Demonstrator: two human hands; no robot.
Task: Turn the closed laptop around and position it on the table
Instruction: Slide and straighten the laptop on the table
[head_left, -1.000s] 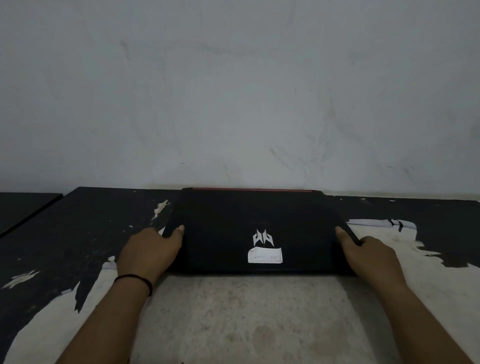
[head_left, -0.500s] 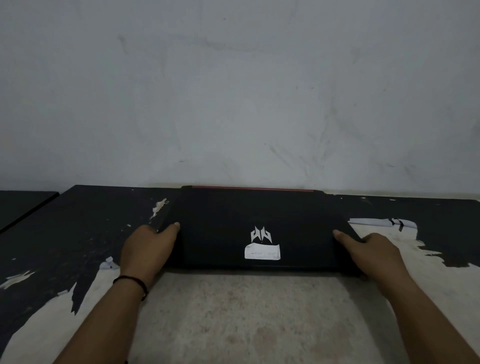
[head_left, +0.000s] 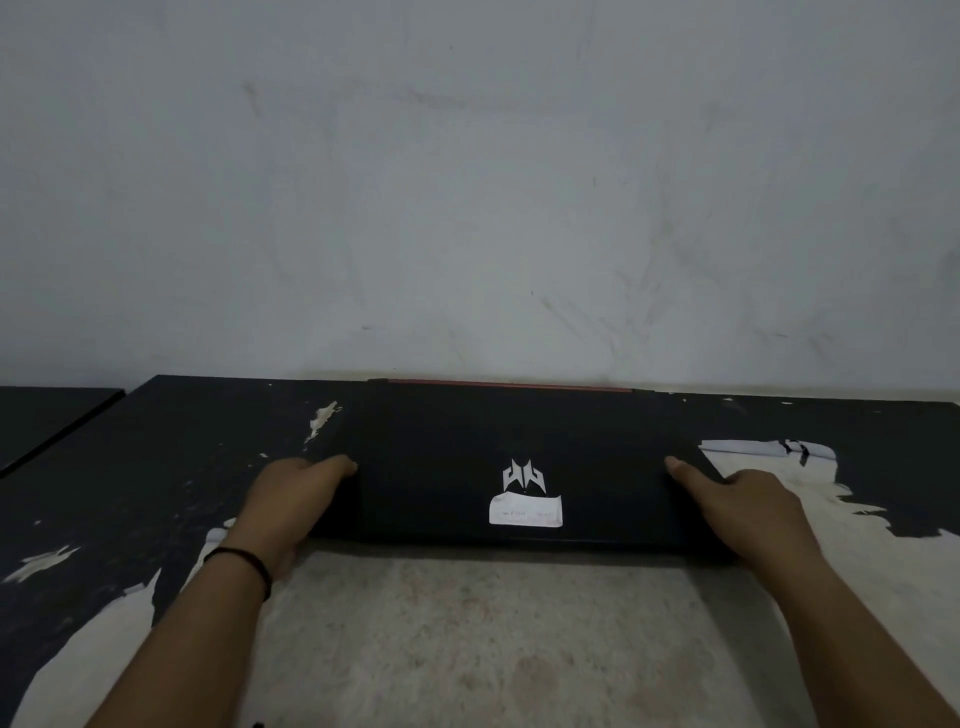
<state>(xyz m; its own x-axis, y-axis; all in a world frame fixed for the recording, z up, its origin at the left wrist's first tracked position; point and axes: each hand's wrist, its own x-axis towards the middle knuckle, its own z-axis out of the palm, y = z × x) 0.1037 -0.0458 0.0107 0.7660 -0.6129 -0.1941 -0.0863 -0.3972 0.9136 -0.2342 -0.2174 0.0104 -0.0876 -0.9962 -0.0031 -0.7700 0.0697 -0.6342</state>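
Gripping the closed black rigid laptop (head_left: 519, 457) at its side edges, left hand (head_left: 291, 499) and right hand (head_left: 748, 504) suit its likely heavy, smooth-lidded bulk.

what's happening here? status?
A person grips a closed black laptop by its two short sides, left hand on the left edge and right hand on the right. It lies flat on the worn table, red-trimmed edge toward the wall, white sticker near the person.

Closed black laptop (head_left: 498, 467), flat on table, red strip at far edge, white sticker on lid
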